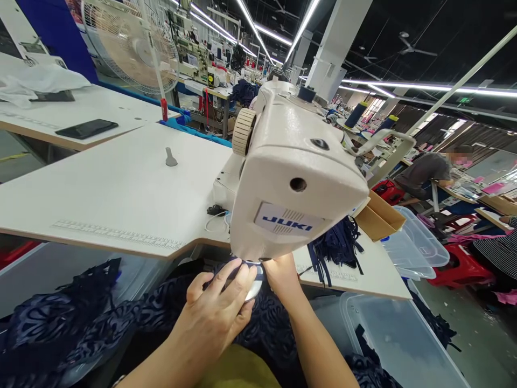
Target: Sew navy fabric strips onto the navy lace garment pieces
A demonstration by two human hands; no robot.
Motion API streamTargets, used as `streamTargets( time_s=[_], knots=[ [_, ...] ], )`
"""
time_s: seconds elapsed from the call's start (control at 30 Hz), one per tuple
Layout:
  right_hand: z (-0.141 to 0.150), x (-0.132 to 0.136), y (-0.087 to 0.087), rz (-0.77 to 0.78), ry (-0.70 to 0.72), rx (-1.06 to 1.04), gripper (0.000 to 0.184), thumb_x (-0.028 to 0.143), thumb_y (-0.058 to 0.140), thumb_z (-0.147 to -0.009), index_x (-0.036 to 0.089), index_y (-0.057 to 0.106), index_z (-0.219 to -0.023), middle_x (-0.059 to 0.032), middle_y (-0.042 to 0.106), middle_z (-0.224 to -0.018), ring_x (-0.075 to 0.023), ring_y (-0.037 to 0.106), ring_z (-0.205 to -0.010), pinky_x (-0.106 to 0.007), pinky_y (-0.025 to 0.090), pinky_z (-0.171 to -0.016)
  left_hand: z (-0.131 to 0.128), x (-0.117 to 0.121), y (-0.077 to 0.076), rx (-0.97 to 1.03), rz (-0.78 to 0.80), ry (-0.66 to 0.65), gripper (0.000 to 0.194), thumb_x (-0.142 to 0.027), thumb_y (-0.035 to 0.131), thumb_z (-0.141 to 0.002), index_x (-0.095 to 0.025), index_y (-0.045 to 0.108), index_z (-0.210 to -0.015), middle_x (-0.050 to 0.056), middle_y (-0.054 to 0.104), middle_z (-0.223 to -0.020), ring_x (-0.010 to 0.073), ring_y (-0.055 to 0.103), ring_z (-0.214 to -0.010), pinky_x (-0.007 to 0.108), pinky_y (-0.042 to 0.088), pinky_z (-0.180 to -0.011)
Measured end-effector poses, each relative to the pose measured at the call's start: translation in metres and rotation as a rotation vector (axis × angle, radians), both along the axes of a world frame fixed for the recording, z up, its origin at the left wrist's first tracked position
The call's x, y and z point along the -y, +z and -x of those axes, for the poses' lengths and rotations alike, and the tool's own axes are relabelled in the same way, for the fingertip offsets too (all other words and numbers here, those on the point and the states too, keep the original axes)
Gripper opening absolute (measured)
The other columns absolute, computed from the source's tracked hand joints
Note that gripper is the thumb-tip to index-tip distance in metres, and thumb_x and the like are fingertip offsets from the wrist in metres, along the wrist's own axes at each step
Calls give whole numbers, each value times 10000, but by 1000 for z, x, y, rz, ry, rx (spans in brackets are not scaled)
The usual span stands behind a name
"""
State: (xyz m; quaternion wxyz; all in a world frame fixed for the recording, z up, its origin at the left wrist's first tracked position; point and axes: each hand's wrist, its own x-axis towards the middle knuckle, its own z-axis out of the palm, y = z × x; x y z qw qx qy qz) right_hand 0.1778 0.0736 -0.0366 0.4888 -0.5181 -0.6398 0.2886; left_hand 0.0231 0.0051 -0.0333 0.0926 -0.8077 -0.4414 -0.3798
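Note:
Just under the head of a white JUKI sewing machine (294, 188), my left hand (224, 302) has its fingers bent and close together on a piece of navy lace fabric (266, 318). The cloth lies at the machine's small white bed (253, 291) and hangs down toward my lap. My right hand (280, 275) reaches in from the right at the same spot. Its fingers are hidden behind the machine head, so what they hold does not show. The needle area is also hidden, with a lamp glow beside it.
Navy lace pieces (44, 323) trail from a bin at left. A bundle of navy straps (337, 245) lies right of the machine, near a cardboard box (379, 218). Clear plastic bins (388, 328) stand at right. A phone (86, 129) and a fan (133, 48) are at left. Another person (424, 172) sits far right.

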Motion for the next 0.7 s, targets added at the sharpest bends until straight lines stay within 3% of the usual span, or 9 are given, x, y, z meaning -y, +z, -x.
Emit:
streamTargets(
  time_s=[0.5, 0.7],
  knots=[
    [0, 0, 6, 4, 35, 46, 179, 152, 498, -797, 196, 644, -890, -79, 672, -968, -222, 591, -922, -334, 452, -800, -4, 0, -3, 31, -42, 32, 288, -275, 418, -952, -264, 603, -1173, -40, 686, -1164, 178, 611, -1055, 369, 292, -861],
    [2, 0, 8, -21, 66, 64, 217, 141, 504, -798, 197, 663, -934, -67, 687, -955, -218, 585, -940, -338, 454, -838, 0, 1, 0, -6, -35, 54, 283, -262, 466, -937, -254, 604, -1185, -38, 686, -1163, 181, 614, -1068, 358, 302, -856]
  ],
)
